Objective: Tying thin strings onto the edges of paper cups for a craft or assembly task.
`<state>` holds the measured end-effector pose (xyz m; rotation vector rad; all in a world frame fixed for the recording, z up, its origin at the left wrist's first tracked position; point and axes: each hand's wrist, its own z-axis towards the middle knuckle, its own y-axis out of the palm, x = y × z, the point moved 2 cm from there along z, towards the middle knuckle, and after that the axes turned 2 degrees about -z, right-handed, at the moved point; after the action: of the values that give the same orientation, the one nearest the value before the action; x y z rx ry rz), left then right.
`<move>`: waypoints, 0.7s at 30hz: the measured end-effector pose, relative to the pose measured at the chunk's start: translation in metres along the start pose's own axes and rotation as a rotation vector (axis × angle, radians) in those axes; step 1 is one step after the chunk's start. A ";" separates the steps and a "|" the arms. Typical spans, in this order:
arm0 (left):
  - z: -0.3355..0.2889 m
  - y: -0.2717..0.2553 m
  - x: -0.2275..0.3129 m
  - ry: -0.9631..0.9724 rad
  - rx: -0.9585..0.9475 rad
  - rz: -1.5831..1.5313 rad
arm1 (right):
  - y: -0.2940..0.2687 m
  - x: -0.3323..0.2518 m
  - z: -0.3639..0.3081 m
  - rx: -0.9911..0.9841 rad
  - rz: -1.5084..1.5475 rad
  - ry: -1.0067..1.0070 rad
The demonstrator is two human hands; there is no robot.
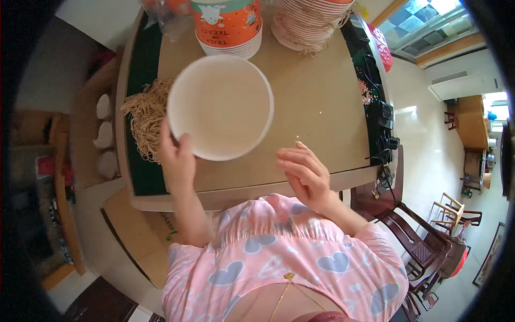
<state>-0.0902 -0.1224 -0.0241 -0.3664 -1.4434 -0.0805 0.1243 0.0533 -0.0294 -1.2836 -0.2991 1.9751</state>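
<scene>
A round white paper bucket (222, 107) is tilted with its open mouth toward me, and its pale inside shows. My left hand (178, 155) grips it at the lower left rim, thumb over the edge and fingers behind. To the right of the bucket, apart from it, my right hand (303, 172) hovers near the table's front edge. Its fingers are stretched out and slightly bent, and I see nothing held in them. A heap of thin beige cords (146, 118) lies left of the bucket, partly behind my left hand.
Behind stand a stack of orange printed buckets (228, 29) and another stack wound with cord (306, 24). Black adapters and cables (385, 115) line the table's right edge, beside small pink beads (366, 92). A cardboard box (137, 231) sits below left. Wooden chairs (413, 236) stand right.
</scene>
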 end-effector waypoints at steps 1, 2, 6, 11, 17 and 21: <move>0.002 -0.002 0.008 -0.035 0.019 -0.027 | 0.002 0.009 -0.005 -0.107 -0.035 0.058; 0.005 -0.003 0.018 -0.068 0.031 -0.053 | 0.011 0.016 -0.012 -0.103 -0.040 0.065; 0.010 -0.005 0.012 -0.047 0.041 -0.152 | 0.041 0.050 -0.039 -0.379 -0.438 0.249; 0.003 0.004 0.004 -0.104 -0.045 -0.089 | 0.005 0.105 -0.023 -0.217 -0.729 0.369; -0.006 0.038 0.008 -0.150 -0.186 -0.119 | -0.056 0.209 -0.015 0.138 -0.967 0.599; -0.012 0.056 0.008 -0.195 -0.277 -0.165 | -0.072 0.246 -0.011 0.258 -1.120 0.707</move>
<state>-0.0625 -0.0717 -0.0285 -0.4913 -1.6584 -0.3903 0.1136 0.2713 -0.1634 -1.1599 -0.2941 0.5561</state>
